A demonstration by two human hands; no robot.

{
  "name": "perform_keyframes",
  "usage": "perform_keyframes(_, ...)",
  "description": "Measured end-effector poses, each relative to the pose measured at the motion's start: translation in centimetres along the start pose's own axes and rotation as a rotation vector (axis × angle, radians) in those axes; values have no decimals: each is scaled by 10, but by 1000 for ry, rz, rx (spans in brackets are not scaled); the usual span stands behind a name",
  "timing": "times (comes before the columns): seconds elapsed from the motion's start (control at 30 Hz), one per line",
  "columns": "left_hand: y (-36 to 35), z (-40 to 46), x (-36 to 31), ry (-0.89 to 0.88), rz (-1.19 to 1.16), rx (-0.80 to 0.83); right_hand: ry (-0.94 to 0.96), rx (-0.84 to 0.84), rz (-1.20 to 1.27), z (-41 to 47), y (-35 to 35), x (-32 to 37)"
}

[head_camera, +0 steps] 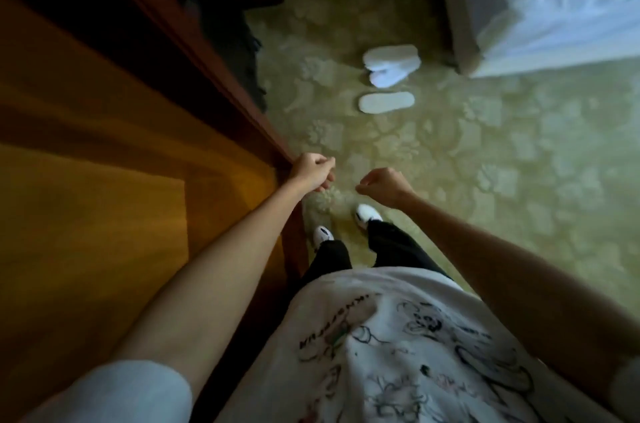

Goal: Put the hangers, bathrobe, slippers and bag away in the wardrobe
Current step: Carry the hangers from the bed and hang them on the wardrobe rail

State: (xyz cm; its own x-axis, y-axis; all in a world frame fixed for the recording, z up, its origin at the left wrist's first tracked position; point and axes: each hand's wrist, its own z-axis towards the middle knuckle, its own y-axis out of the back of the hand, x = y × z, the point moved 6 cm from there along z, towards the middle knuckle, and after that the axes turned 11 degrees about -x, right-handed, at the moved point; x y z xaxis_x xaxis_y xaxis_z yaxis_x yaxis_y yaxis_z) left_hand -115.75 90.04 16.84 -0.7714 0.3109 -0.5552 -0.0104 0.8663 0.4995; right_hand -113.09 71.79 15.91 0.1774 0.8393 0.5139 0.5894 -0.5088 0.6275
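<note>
White slippers lie on the patterned carpet ahead of me: one (391, 66) nearer the bed, another (387, 102) flat just in front of it. The wooden wardrobe (104, 180) fills the left side, its reddish edge (207, 62) running toward my left hand (313, 173). That hand is beside the edge with its fingers curled, and I see nothing in it. My right hand (381, 185) hangs over the carpet, curled into a fist, holding nothing. Both hands are well short of the slippers. No hangers, bathrobe or bag are clearly visible.
Dark garments (225, 17) hang in the shadowed wardrobe opening at the top left. A bed with white sheets (571, 7) stands at the top right, its corner close to the slippers. My feet in white shoes (367, 214) stand on the green carpet (485, 163).
</note>
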Motion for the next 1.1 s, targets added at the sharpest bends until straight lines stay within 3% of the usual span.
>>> perform_keyframes(0.3,-194,-20,-67,-192,459,488,-514,-207,297,-88,25,-200)
perform_keyframes(0.6,-400,-98,-170,-461,807,744,-890,-497,697,-186,74,-371)
perform_keyframes(0.87,-510,-127,-260,-623,909,800,-931,-578,771,-172,153,-456)
perform_keyframes(1.1,-550,-64,-324,-479,884,698,-722,-580,766,-82,290,-489)
